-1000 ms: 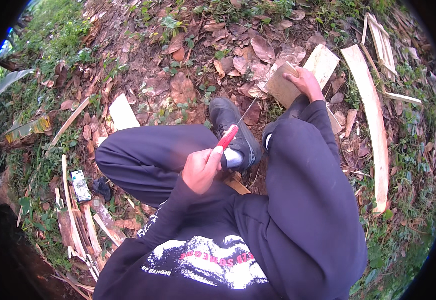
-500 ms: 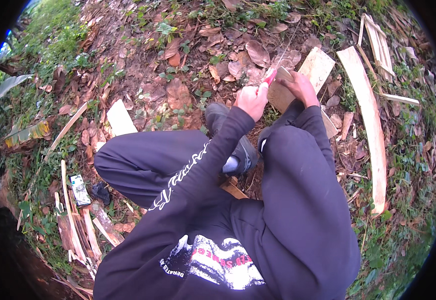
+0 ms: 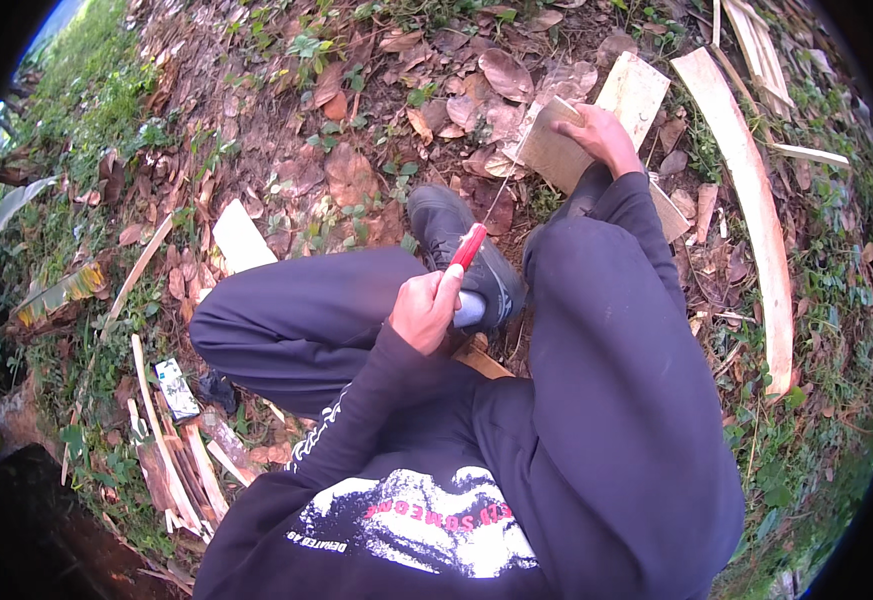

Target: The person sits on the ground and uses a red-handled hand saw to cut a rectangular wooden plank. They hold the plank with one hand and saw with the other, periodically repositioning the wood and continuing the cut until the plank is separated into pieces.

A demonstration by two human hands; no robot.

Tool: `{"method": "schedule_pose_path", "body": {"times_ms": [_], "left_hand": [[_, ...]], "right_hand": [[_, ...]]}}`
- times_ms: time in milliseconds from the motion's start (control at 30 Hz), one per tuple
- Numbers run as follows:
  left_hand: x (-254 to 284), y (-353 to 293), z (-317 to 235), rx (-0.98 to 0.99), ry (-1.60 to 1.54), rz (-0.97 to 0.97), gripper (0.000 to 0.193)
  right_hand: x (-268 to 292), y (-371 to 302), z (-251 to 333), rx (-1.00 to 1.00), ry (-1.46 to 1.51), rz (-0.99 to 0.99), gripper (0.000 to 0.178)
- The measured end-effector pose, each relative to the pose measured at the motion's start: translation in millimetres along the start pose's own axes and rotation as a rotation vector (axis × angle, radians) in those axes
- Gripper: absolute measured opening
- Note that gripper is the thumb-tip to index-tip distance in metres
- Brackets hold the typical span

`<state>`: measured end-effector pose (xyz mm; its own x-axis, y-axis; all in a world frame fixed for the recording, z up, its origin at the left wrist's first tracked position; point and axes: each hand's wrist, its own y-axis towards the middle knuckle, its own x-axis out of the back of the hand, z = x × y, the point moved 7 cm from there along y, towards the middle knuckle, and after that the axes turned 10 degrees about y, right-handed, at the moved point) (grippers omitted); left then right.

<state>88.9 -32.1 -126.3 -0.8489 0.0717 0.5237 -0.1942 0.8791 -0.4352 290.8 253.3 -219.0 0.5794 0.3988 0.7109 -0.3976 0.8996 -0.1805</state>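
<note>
My left hand (image 3: 424, 308) is closed around the red handle of a saw (image 3: 468, 246), held in front of my left shin. Its long thin blade, seen nearly edge-on, runs up and away to the left edge of a short wooden board (image 3: 551, 150). My right hand (image 3: 601, 138) grips the top of this board, fingers over its upper edge. The board stands tilted beside my right shoe (image 3: 586, 190). Behind it a paler board (image 3: 634, 95) lies on the leaves. Whether the blade is in a cut cannot be made out.
A long curved plank (image 3: 741, 200) lies on the right, with narrow slats (image 3: 759, 60) beyond it. On the left are a pale board piece (image 3: 240, 238), a pile of wood strips (image 3: 181, 460) and a small white-and-dark packet (image 3: 177, 388). Dry leaves and weeds cover the ground.
My left hand has drawn the saw handle back toward my body, away from the board. My right hand stays on the board, which now shows more of its face.
</note>
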Motion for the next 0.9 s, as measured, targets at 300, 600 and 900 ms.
{"method": "schedule_pose_path", "body": {"times_ms": [300,600,900], "left_hand": [[4,5,-7,-0.044,-0.101,-0.012,0.05],[-6,75,-53,-0.109,-0.029,-0.029,0.054],[31,-12,-22,-0.019,0.087,-0.028,0.054]], "right_hand": [[2,-11,5,-0.019,-0.065,0.036,0.06],[16,-34,33,0.112,0.043,-0.215,0.047],[0,-8,0,0.003,-0.043,-0.04,0.053]]}}
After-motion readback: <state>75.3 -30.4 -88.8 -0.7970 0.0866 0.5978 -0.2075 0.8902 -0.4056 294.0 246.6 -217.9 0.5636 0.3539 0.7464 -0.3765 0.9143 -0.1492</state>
